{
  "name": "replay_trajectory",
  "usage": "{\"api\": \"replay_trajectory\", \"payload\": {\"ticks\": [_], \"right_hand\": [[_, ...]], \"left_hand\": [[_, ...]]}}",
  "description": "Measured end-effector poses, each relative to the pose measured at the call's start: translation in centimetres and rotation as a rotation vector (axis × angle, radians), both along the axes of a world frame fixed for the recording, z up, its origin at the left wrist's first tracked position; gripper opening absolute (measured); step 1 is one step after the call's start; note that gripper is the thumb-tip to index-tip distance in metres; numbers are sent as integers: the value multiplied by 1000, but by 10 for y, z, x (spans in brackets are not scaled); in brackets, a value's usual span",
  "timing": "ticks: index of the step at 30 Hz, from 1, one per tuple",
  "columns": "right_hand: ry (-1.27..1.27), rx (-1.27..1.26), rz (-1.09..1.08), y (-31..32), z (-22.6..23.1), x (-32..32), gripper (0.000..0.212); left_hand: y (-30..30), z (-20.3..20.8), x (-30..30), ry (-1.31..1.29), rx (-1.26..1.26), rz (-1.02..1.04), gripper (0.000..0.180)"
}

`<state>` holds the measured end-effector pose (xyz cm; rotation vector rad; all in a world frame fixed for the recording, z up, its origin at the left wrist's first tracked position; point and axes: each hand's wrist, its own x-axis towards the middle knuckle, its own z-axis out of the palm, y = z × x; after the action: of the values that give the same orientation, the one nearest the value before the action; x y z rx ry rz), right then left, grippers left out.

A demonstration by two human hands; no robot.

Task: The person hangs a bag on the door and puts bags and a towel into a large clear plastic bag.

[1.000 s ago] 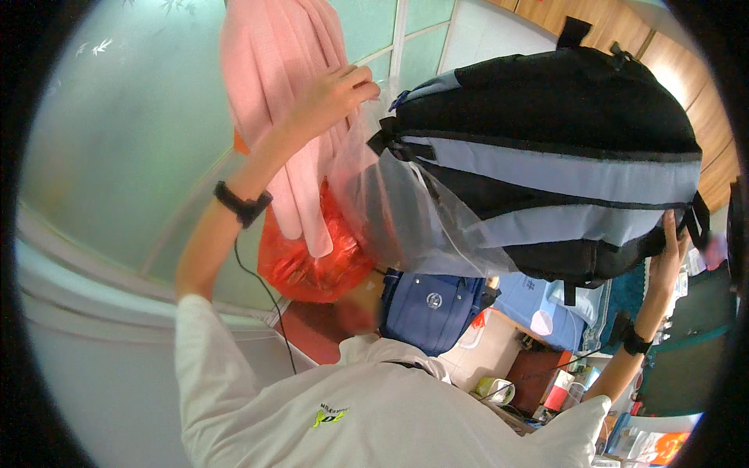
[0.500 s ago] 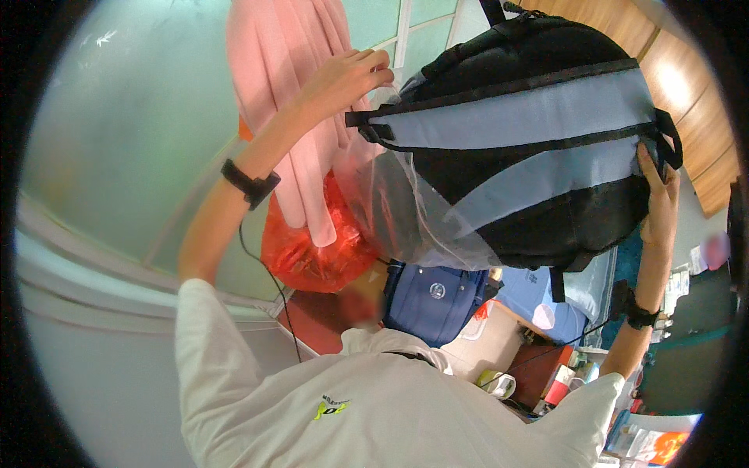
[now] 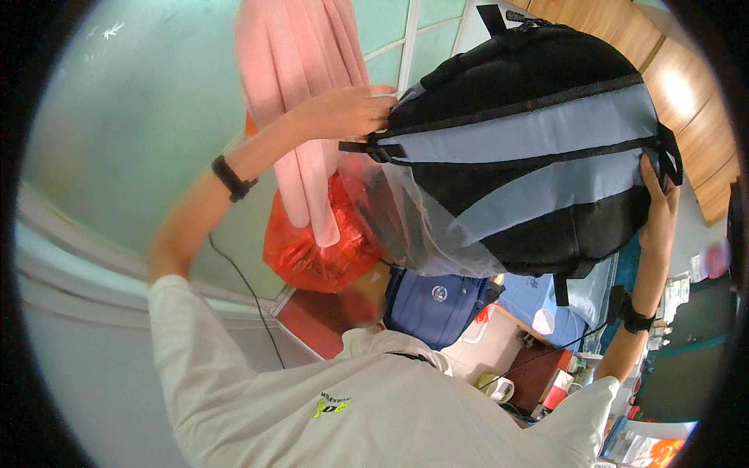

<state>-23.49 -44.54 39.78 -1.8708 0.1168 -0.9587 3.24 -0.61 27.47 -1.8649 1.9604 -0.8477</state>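
Observation:
A black and grey-blue backpack (image 3: 530,125) is held up in front of me, tilted, with its strap side showing. A clear plastic bag (image 3: 421,218) covers its lower left part. My left hand (image 3: 363,111) is closed on the plastic bag's edge at the backpack's left side; the fingertips are partly hidden. On the right, my right hand (image 3: 659,207) grips the backpack's edge beside a black strap loop, thumb on the near face and the other fingers hidden behind.
Pink cloth (image 3: 300,70) hangs behind my left forearm, above a red plastic bag (image 3: 316,242). Below the backpack are a navy bag (image 3: 437,304) and a blue surface (image 3: 538,304). Frosted glass panels (image 3: 140,140) stand to the left, wooden cabinets (image 3: 686,101) at the upper right.
My left hand has moved down, drawing the plastic bag's edge along the backpack's left side. The backpack has sunk slightly. My right hand keeps its grip.

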Motion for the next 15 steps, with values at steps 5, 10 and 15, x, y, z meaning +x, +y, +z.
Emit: {"api": "replay_trajectory", "payload": {"ticks": [5,10,15], "right_hand": [[32,45,-95,-14,0,-5,34],[35,37,-137,-2,4,-7,32],[60,-11,-138,7,5,-10,29]], "left_hand": [[7,-16,1,37,28,-10,31],[9,1,-29,122,115,-33,24],[29,-13,-41,293,60,-26,21]]}}
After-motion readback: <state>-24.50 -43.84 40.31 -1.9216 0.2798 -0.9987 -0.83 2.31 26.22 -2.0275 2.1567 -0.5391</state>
